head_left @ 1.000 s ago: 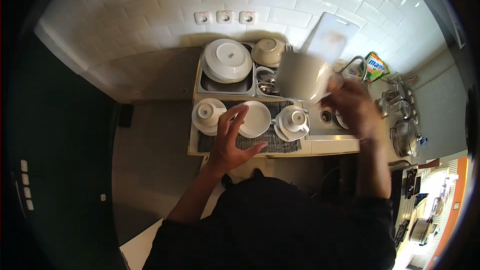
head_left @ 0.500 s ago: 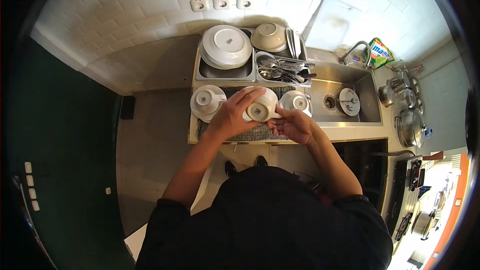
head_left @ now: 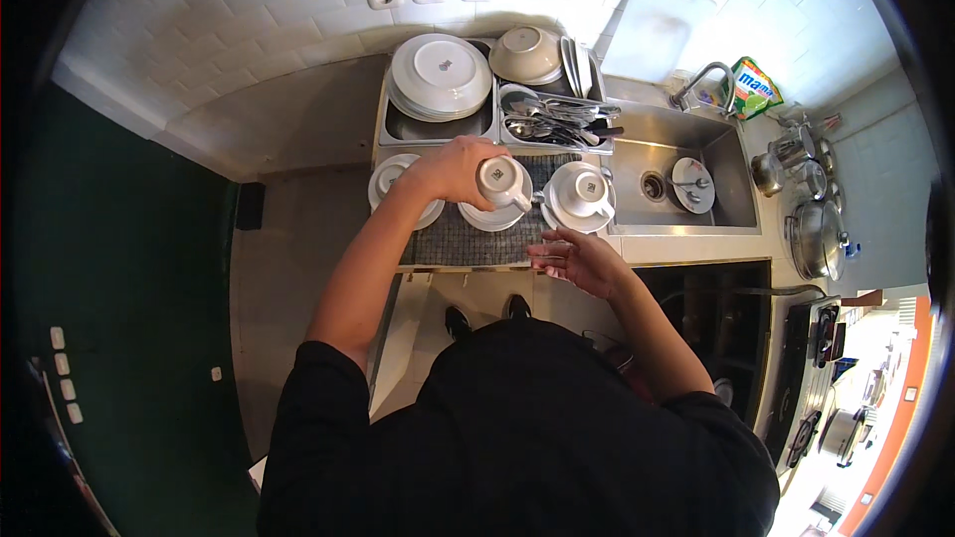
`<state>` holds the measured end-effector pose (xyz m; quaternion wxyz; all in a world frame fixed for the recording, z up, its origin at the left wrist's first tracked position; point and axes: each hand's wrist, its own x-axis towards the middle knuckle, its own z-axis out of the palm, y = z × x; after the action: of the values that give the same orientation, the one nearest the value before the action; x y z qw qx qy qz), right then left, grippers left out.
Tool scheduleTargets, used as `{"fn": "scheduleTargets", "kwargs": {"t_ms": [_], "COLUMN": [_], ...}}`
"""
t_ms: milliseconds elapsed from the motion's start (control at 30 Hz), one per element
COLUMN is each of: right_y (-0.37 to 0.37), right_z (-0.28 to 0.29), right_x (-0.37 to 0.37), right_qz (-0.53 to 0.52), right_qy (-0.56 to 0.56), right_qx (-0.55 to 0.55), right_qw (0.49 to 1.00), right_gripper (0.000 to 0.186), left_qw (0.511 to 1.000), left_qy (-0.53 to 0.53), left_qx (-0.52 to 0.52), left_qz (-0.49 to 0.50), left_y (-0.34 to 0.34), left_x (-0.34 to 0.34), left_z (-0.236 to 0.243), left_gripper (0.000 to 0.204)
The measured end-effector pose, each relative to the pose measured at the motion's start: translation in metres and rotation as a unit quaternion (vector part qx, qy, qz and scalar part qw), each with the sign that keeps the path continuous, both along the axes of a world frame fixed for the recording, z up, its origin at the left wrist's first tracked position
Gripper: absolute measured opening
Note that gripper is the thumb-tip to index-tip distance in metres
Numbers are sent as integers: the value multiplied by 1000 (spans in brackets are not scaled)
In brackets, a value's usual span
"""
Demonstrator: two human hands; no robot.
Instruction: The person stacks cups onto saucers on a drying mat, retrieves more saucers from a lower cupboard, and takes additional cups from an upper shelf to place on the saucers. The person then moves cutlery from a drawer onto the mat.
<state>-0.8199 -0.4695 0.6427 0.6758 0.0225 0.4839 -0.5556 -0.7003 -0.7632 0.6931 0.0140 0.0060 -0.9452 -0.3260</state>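
My left hand (head_left: 458,172) is closed around a white cup (head_left: 499,177) turned upside down. That cup is over a small stack of saucers (head_left: 490,222) on a dark woven mat (head_left: 453,250); whether its rim rests on them I cannot tell. Nearer to me, my right hand (head_left: 587,265) is off the cup, empty, its fingers stretched apart. Another upturned cup (head_left: 582,191) sits on saucers at the right. On the left, a further cup (head_left: 395,171) on a saucer is partly hidden by my left hand and wrist.
Behind the mat, metal trays hold stacked white plates (head_left: 445,65), a beige bowl (head_left: 525,53) and a heap of cutlery (head_left: 557,121). The steel sink (head_left: 637,154) at right contains a small plate with spoons (head_left: 693,186). Pots (head_left: 818,229) stand beyond it.
My left hand has moved the cup farther from me, over the middle saucers. My right hand has let go of the cup and drawn back slightly.
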Motion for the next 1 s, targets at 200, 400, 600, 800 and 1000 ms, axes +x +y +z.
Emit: {"fn": "scheduleTargets", "kwargs": {"t_ms": [200, 400, 600, 800, 1000], "right_y": [12, 21, 23, 22, 24], "right_z": [-7, -16, -18, -21, -27], "right_x": [5, 7, 9, 14, 16], "right_qz": [-9, -24, -20, -8, 5], "right_qy": [0, -11, -4, -23, -21], "right_qx": [-12, -22, -25, -27, -35], "right_qw": [1000, 999, 999, 999, 999], "right_gripper": [52, 48, 44, 38, 33], "left_qw": [997, 999, 998, 998, 997], "left_qy": [-68, -24, -55, -62, -67], "left_qx": [-7, 19, 9, 10, 30], "left_qz": [-29, -34, -32, -25, -14], "left_y": [-3, -9, -10, -9, -6], "left_x": [-15, -20, -21, -14, -15], "left_z": [-3, -20, -27, -27, -30], "left_gripper": [81, 78, 83, 81, 75]}}
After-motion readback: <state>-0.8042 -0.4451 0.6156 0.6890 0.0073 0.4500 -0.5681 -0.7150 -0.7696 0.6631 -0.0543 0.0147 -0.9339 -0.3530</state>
